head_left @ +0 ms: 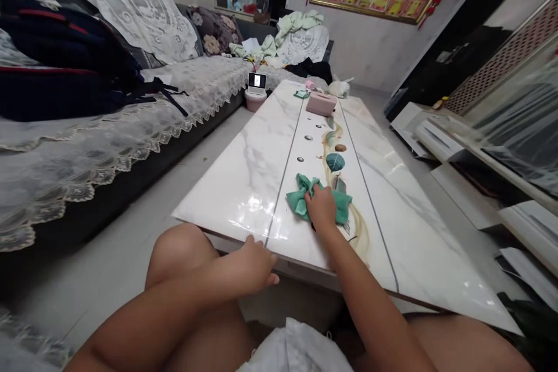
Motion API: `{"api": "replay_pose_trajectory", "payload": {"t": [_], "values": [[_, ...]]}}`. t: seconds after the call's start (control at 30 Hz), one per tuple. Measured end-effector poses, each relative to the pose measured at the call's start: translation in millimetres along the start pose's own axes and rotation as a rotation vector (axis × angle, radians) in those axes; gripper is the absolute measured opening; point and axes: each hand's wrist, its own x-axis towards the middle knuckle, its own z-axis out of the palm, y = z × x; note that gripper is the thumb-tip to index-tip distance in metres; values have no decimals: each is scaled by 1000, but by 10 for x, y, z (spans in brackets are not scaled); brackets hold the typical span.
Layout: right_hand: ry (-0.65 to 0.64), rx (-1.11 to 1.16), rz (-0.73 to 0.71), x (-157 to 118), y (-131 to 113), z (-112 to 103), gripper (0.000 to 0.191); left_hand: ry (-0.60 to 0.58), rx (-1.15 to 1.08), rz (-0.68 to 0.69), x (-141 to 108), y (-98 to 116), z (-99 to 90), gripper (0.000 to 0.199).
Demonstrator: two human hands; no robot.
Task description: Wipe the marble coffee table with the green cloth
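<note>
A crumpled green cloth [342, 203] lies on the near part of the long white marble-look table [244, 174]. My right hand [321, 207] rests on it, with its fingers curled into the fabric. At the table's near edge, over my knee, is my left hand [257, 264]. Its fingers are bent and partly hidden by the back of the hand, so whether it holds anything is not visible. A printed pattern of leaves and pebbles runs along the table's middle strip, partly beneath the cloth.
Farther along the table stand a pink box [321, 103] and a white plastic bag [340, 88]. A small laptop [257, 82] sits on a pink stool beside the lace-covered sofa [209, 78]. A dark backpack [56, 64] lies on the sofa; a white cabinet [444, 136] lines the right.
</note>
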Motion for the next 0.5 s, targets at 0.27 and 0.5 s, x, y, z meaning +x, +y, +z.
{"api": "replay_pose_trajectory", "payload": {"t": [0.27,0.5], "values": [[-90,-13,-54,-1053,537,-96,25,-48,68,-141,40,239,-99,45],[-5,10,34,-1158,920,-68,20,-10,104,-128,85,218,-59,38]]}}
